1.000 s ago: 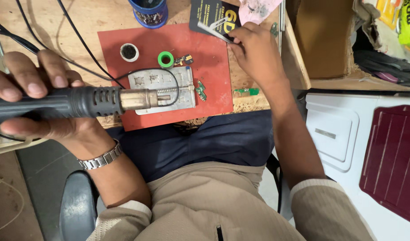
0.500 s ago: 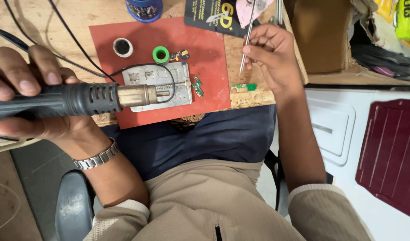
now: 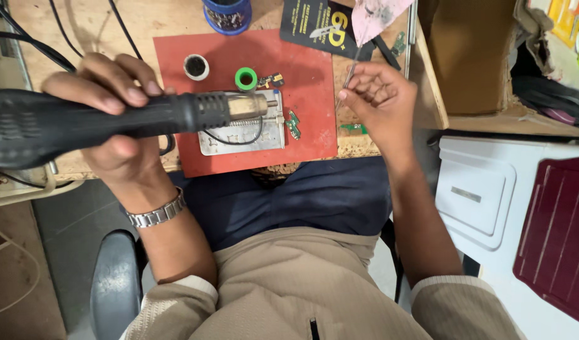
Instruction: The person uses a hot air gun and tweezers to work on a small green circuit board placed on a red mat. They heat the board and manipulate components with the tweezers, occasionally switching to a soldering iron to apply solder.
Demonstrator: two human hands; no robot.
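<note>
The left hand [image 3: 113,119] is clenched around a black hot-air gun [image 3: 81,123], its nozzle just above the metal holder plate [image 3: 242,132] on the red mat [image 3: 308,82]. Right of this mat, the right hand [image 3: 380,101] pinches thin tweezers [image 3: 350,72]. A small green circuit board [image 3: 293,124] lies beside the plate, so I judge the heating work is not yet finished.

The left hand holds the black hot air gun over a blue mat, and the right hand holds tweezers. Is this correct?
Not quite: the mat is red, as the head view shows. The left hand does hold the black hot air gun, and the right hand holds tweezers.

Black flat package [image 3: 324,28] above red mat [image 3: 302,69]
</note>
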